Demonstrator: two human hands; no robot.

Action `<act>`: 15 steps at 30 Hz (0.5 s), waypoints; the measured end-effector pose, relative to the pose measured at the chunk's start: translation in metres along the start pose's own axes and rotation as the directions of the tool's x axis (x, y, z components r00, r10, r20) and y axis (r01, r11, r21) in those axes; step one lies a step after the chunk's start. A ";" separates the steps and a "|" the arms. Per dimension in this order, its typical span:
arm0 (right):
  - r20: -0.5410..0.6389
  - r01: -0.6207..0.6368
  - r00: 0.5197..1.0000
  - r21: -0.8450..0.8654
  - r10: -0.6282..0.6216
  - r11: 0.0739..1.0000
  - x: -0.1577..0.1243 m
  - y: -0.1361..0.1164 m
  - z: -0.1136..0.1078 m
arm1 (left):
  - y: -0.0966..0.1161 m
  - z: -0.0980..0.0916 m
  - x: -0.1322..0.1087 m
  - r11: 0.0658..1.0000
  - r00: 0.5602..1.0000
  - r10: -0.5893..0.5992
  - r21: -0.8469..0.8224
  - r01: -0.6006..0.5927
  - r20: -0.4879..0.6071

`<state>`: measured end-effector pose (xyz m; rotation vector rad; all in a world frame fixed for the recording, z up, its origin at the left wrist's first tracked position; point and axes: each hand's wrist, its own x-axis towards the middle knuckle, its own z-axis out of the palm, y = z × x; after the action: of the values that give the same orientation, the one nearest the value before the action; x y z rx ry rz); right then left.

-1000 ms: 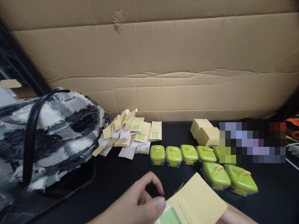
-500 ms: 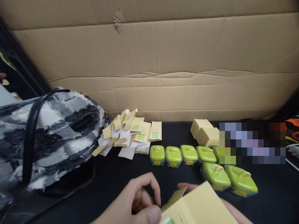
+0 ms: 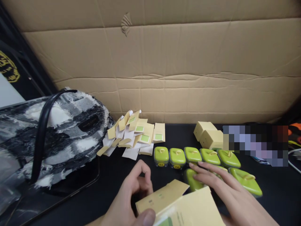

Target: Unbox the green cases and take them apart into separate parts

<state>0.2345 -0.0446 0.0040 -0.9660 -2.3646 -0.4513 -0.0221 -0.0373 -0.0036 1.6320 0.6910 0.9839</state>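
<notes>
the left hand (image 3: 125,195) grips a flapped-open yellow carton (image 3: 188,211); the right hand (image 3: 231,194) fans over a lime-lidded container (image 3: 192,183) beyond it, grip unclear. the step seems to be positioning that container; next calls for steadying the carton.

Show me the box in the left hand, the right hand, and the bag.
Box (image 3: 192,209): head view, on its front panel.
Right hand (image 3: 235,195): head view, on the back of it.
Bag (image 3: 68,136): head view, on its shaggy side.
</notes>
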 end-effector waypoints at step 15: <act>-0.194 -0.087 0.979 -0.129 0.061 0.988 -0.006 -0.003 0.004 | 0.005 0.011 0.001 0.951 0.990 -0.127 -0.291 0.101 -0.070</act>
<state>0.2349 -0.0479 -0.0030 -1.0215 -2.1414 -0.6539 -0.0117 -0.0431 0.0001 1.2885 0.6601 1.0246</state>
